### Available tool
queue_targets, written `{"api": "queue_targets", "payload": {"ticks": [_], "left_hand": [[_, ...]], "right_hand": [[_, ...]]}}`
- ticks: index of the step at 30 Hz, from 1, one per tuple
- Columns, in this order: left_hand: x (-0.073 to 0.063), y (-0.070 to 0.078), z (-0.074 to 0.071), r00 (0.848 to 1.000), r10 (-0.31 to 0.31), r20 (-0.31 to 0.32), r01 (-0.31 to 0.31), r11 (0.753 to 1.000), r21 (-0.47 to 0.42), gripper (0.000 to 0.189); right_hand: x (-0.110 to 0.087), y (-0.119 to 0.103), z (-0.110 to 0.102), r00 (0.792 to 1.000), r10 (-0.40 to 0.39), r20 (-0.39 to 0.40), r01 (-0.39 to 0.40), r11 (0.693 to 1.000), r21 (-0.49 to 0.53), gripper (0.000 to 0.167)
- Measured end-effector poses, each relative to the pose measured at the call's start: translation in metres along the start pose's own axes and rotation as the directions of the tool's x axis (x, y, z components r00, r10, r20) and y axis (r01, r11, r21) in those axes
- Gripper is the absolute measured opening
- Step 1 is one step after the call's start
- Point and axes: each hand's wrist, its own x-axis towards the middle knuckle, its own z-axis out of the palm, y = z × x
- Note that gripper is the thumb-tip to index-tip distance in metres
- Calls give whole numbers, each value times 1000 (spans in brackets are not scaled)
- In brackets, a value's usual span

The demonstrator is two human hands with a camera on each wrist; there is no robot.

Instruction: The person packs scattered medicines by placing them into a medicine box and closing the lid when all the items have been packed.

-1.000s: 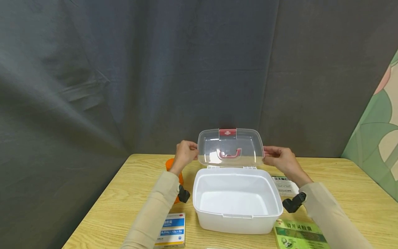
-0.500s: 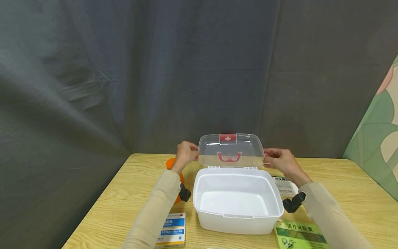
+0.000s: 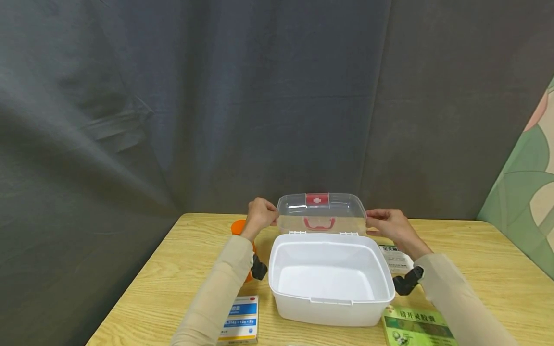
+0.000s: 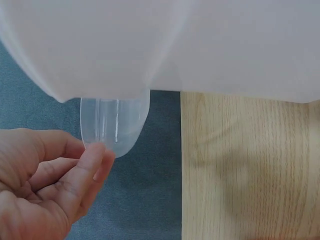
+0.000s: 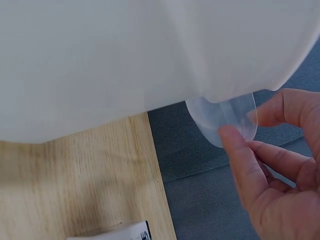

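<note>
A white plastic medicine box (image 3: pixel 327 312) stands in the middle of the table with its inside bare. Its clear lid (image 3: pixel 342 210), hinged at the back, leans away from me and bears a red latch with a white cross and a red handle. My left hand (image 3: pixel 261 215) pinches the lid's left edge between thumb and fingers; the left wrist view shows this left hand (image 4: pixel 52 175) at the lid's rounded end (image 4: pixel 116 125). On the opposite edge, my right hand (image 3: pixel 391 226) pinches the lid; thumb and fingers of the right hand (image 5: pixel 280 165) straddle the rim.
An orange cylindrical container (image 3: pixel 238 227) stands left of the box, partly behind my left forearm. A blue-and-white carton (image 3: pixel 241 319) lies front left, a green carton (image 3: pixel 415 327) front right, and a white carton (image 3: pixel 396 259) by my right wrist. A dark curtain (image 3: pixel 277 105) hangs behind the table (image 3: pixel 169 269).
The lid has tilted further back and sits lower, with both hands still holding its side edges and sinking slightly along with it. The box has stayed in place.
</note>
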Motion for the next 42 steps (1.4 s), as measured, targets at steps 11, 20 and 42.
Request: {"api": "queue_targets", "payload": {"ticks": [11, 20, 42], "left_hand": [[0, -3, 4, 1000, -13, 5, 13, 1000, 22, 6], [0, -6, 5, 999, -39, 18, 39, 999, 28, 7], [0, -11, 7, 995, -71, 67, 71, 997, 3, 8]], "right_hand": [[-2, 4, 2, 1000, 25, 16, -24, 999, -21, 45], [-6, 2, 2, 998, 53, 39, -51, 997, -56, 49], [-6, 5, 4, 995, 78, 54, -73, 993, -96, 52]]}}
